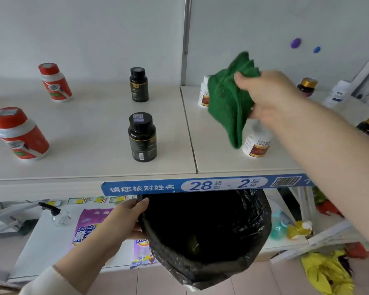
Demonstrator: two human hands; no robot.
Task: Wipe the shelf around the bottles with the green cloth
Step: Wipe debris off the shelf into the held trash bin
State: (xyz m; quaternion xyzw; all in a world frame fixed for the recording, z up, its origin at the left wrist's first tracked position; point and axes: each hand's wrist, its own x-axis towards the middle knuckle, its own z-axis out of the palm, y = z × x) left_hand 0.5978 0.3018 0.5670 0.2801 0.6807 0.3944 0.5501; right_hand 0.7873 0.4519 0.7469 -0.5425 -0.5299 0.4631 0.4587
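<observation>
Bottles (142,137) dot shelf (94,124); right hand (271,94) grips green cloth (226,103), left hand (124,222) grips bin (254,241).

A green cloth (228,103) shows at two o'clock; red-and-white bottles (19,133) at nine; black bottles (142,137) centre; cream shelf (94,128); blue label strip (200,185) with white lettering; black bin liner (205,231) at six.

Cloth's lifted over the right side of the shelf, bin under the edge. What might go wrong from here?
1. The green cloth hangs loose from the right hand, right beside the near white bottle. A sweep there may tip it, perhaps off the shelf edge.
2. The left hand holds the black-bagged bin by one side of its rim only, so it may tilt or slip.
</observation>
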